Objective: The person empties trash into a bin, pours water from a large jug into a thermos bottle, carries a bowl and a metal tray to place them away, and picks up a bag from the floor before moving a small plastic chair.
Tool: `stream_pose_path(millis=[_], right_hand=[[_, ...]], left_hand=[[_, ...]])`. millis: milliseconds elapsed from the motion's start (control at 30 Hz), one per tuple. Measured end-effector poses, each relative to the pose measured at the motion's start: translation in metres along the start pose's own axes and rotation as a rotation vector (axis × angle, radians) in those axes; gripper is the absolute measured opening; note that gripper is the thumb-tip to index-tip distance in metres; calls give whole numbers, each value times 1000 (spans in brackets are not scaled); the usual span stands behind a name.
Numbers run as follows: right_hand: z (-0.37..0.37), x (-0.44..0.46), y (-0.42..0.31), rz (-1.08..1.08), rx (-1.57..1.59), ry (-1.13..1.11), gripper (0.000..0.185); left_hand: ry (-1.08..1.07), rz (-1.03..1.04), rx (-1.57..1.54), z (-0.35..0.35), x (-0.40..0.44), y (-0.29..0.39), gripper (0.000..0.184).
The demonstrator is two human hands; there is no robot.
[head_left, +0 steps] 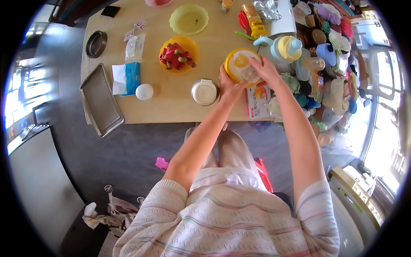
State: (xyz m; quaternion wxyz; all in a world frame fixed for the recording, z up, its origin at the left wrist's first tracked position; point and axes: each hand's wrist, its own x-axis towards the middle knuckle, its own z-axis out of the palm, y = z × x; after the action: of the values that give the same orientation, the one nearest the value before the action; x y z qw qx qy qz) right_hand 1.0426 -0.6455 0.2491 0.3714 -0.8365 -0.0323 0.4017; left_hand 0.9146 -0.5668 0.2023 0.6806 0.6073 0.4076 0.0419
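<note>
A round container with a yellow rim and a pale printed lid [239,60] is between my hands at the right part of the table. My left hand [230,85] grips its near left side, fingers against the rim. My right hand [267,72] lies on its right side, with fingertips over the lid. Just left of my left hand stands a jar with a light lid [205,92]. Under and beside the container's near edge is a white and orange box [258,103]. A red dragon fruit [175,56] rests on an orange plate [193,44] further left.
On the wooden table [171,109] are a yellow-green bowl [189,19], a blue tissue pack [132,79], a white round-topped item [144,91], a metal tray [102,100] and a dark round dish [96,44]. A light-blue-handled bottle [287,49] and many crowded items stand at the right.
</note>
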Motion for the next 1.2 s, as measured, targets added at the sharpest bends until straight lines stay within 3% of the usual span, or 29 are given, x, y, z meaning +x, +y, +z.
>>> stream_pose_path(millis=[33, 233, 467, 567, 667, 767, 800, 833, 900, 1033, 1133, 1200], right_hand=[[1, -1, 5, -9, 20, -8, 65], [9, -48, 25, 20, 63, -11, 60], [28, -56, 78, -165, -235, 59, 57], [28, -68, 64, -116, -218, 31, 55], [25, -76, 49, -38, -191, -5, 55], [11, -72, 31, 84, -231, -103, 54], [6, -66, 28, 125, -258, -147, 54], [3, -53, 32, -22, -256, -88, 53], [2, -24, 47, -304, -244, 29, 52], [52, -31, -29, -408, -318, -194, 55], [90, -25, -45, -437, -361, -362, 58], [102, -23, -51, -416, -403, -414, 59]], left_hand=[[-3, -52, 13, -1, -1, 1, 92], [40, 166, 108, -6, -60, -9, 87], [-10, 199, -145, -12, -89, -57, 84], [-70, 228, -227, -14, -96, -64, 82], [-209, -68, -268, -32, -108, -32, 87], [-280, -25, -167, -63, -110, -56, 88], [-265, -120, -151, -80, -111, -58, 87], [-249, -216, -135, -99, -111, -59, 86], [-97, -140, 107, -134, -98, -80, 89], [74, 164, 506, -139, -61, -47, 94], [150, 338, 570, -127, -42, -43, 93], [125, 327, 500, -126, -42, -40, 91]])
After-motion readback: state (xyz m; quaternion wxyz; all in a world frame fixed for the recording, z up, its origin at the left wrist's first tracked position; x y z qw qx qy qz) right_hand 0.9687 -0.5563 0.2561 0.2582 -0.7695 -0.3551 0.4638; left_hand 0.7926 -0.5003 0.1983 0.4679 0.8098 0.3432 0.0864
